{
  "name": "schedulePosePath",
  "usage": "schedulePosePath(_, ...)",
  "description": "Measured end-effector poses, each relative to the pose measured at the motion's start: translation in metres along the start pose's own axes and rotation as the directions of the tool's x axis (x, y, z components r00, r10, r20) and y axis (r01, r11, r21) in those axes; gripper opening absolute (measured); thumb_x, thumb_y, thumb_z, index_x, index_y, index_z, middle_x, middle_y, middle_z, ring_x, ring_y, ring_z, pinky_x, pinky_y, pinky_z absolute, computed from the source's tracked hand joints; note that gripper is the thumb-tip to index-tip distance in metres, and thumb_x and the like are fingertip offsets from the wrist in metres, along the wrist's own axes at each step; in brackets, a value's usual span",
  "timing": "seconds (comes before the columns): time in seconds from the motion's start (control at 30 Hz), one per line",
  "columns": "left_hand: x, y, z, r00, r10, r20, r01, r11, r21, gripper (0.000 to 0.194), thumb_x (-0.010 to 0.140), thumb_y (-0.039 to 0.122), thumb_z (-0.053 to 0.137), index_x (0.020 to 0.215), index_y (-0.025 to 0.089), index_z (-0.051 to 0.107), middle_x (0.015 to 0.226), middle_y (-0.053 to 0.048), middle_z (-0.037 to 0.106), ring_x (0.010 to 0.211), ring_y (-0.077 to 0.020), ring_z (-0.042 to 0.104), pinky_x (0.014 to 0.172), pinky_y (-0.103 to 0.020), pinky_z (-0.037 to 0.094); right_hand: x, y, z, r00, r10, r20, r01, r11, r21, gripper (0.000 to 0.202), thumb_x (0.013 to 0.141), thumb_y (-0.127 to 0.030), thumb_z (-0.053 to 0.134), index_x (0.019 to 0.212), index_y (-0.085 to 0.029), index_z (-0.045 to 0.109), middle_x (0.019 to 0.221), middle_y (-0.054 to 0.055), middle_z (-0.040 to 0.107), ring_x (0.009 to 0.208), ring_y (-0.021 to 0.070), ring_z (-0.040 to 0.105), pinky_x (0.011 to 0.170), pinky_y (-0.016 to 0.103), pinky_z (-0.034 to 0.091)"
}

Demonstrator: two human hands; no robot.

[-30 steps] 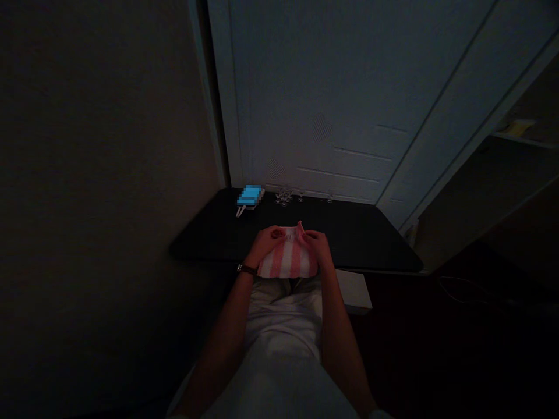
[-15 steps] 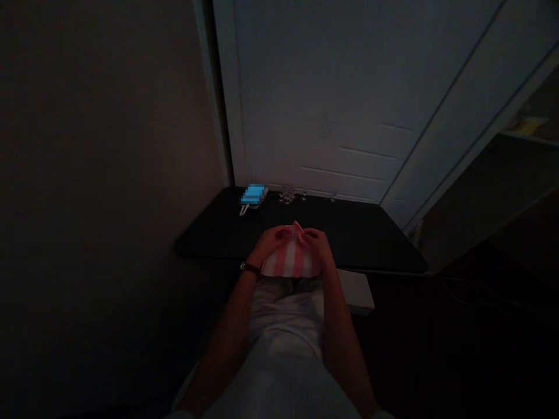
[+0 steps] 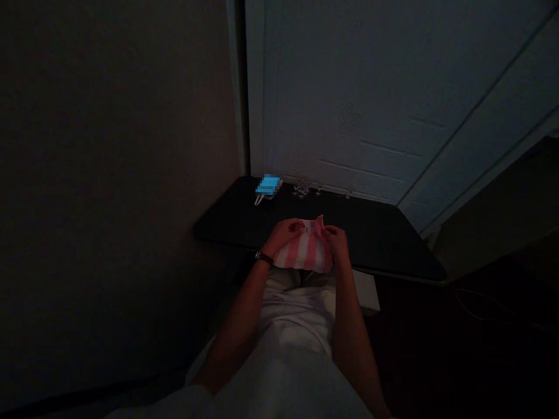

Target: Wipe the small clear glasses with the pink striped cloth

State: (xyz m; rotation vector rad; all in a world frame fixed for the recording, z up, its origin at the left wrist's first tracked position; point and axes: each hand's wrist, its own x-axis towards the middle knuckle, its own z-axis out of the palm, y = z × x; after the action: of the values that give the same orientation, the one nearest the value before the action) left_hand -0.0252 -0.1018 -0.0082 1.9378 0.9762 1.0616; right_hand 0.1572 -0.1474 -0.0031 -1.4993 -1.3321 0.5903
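A pink-and-white striped cloth (image 3: 309,253) hangs between my hands, above my lap at the near edge of the dark table. My left hand (image 3: 285,234) is closed around a small clear, shiny object (image 3: 299,227), glass-like and too dim to name exactly; the cloth lies against it. With its fingers pinched, my right hand (image 3: 339,240) grips the cloth's right side. One corner of the cloth sticks up beside those fingertips.
Along the back of the black table (image 3: 375,233) stand several small clear glass-like pieces (image 3: 301,188). A phone with a blue screen (image 3: 268,185) and a white cable lies at back left. A white box (image 3: 367,291) is below the table's front edge.
The view has shifted, so everything sits farther right. My right hand has drawn slightly away from my left, and more of the cloth shows between them.
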Motion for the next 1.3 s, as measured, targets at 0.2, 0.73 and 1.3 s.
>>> schedulePosePath(0.2,0.000,0.004,0.002,1.000,0.015,0.007,-0.015,1.000,0.005,0.027,0.071,0.016,0.053,0.096,0.016,0.064,0.089,-0.003,0.068,0.081,-0.0164,0.060,0.073,-0.024,0.046,0.001,-0.008,0.000,0.998,-0.053,0.030,0.052,0.998,0.038,0.030,0.070,-0.034,0.050,0.084,-0.013,0.066,0.083,0.007,0.067,0.074,0.0179,0.059,0.063,0.024,0.042)
schedulePosePath(0.73,0.000,0.005,0.011,1.000,0.016,-0.026,-0.014,0.999,0.052,0.028,0.072,0.014,0.053,0.098,0.018,0.064,0.092,-0.003,0.067,0.080,-0.0147,0.059,0.073,-0.023,0.045,-0.001,-0.010,0.003,0.998,-0.060,0.034,0.062,0.997,-0.054,0.034,0.070,-0.039,0.051,0.086,-0.013,0.067,0.081,0.008,0.067,0.069,0.0170,0.057,0.056,0.023,0.039)
schedulePosePath(1.3,0.000,0.004,0.010,0.999,0.044,-0.028,-0.043,0.999,0.033,0.022,0.073,0.014,0.054,0.092,0.013,0.065,0.090,-0.006,0.067,0.079,-0.0148,0.059,0.071,-0.022,0.045,-0.002,-0.015,0.001,0.987,-0.154,-0.047,0.154,0.988,-0.011,0.033,0.073,-0.036,0.048,0.087,-0.012,0.066,0.083,0.009,0.067,0.072,0.0179,0.058,0.061,0.025,0.041)
